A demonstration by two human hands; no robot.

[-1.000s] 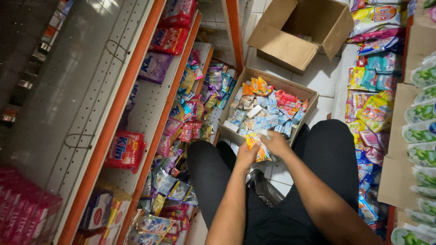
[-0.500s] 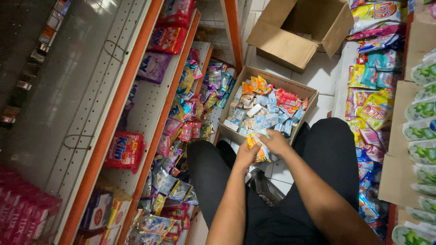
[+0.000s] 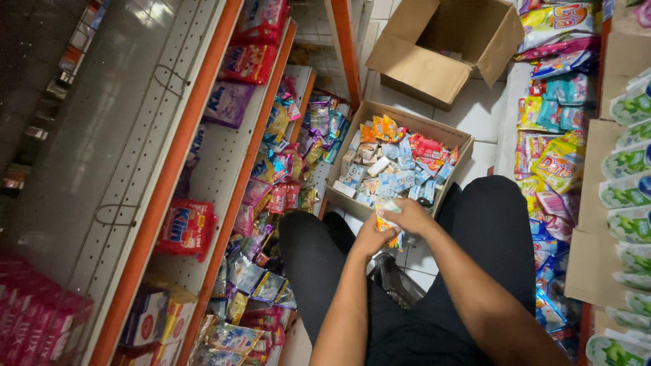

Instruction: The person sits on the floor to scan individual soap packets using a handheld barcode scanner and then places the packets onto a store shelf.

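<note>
We hold a small orange packet (image 3: 389, 230) in both closed hands, left hand (image 3: 371, 238) and right hand (image 3: 409, 217), sorting above the carton (image 3: 352, 129); next needs a shelf place.

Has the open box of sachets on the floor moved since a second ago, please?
No. The box of sachets sits at the same spot beside the orange shelf post as before.

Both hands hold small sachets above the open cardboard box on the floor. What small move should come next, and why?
Probably separate one sachet: the left hand and right hand together grip a small bunch of orange and pale sachets over the near edge of the brown cardboard box, not yet turned toward the orange-edged shelf.
</note>
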